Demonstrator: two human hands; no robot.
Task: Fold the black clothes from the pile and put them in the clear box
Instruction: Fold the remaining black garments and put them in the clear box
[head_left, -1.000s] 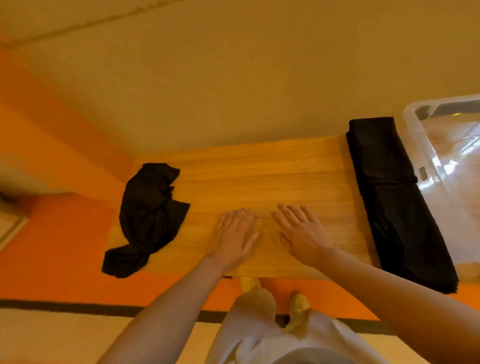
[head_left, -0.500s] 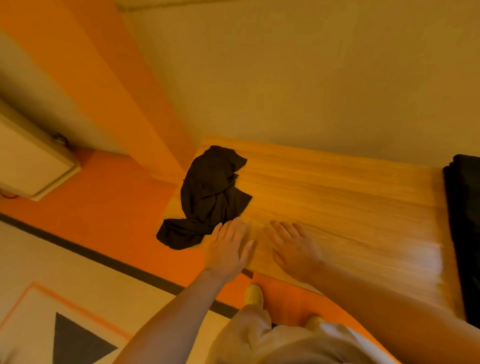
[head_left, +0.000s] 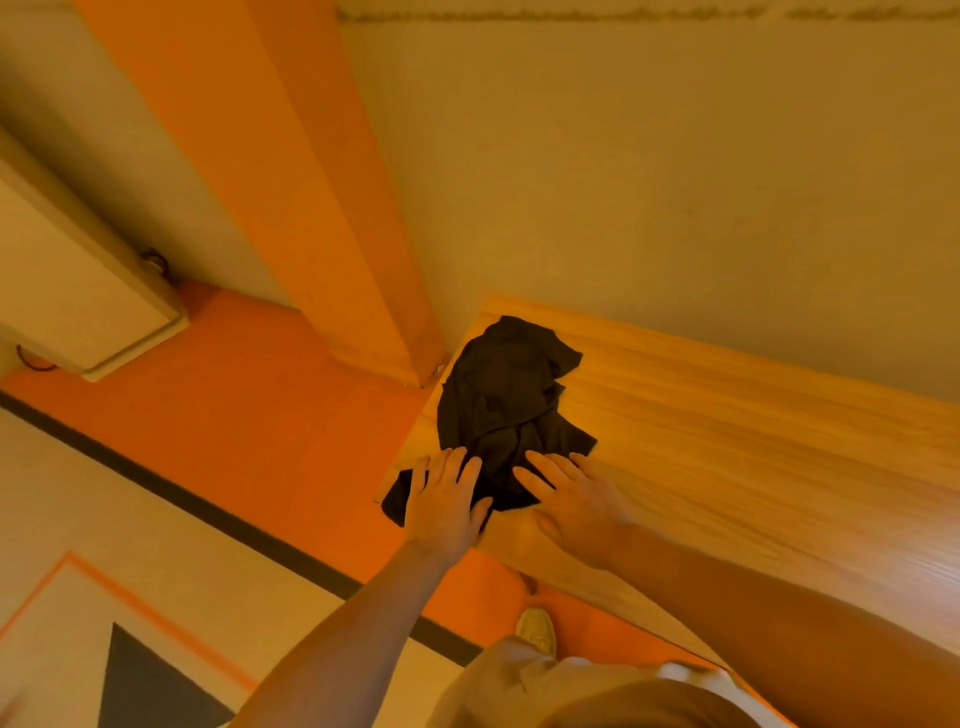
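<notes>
A crumpled black garment lies in a heap at the left end of the wooden table, one corner hanging over the table's edge. My left hand lies flat with straight fingers on the garment's near left part. My right hand is spread flat beside it, its fingertips on the garment's near right edge and its palm over the bare wood. Neither hand grips the cloth. The folded black clothes and the clear box are out of view to the right.
An orange pillar and a beige wall stand right behind the table's left end. The floor is orange with a black stripe and beige panels. A white box-like unit sits at the far left. My feet show below the table's edge.
The view has swung left, so the folded clothes and clear box left the frame. Both hands slid left along the table and now lie on the crumpled garment.
</notes>
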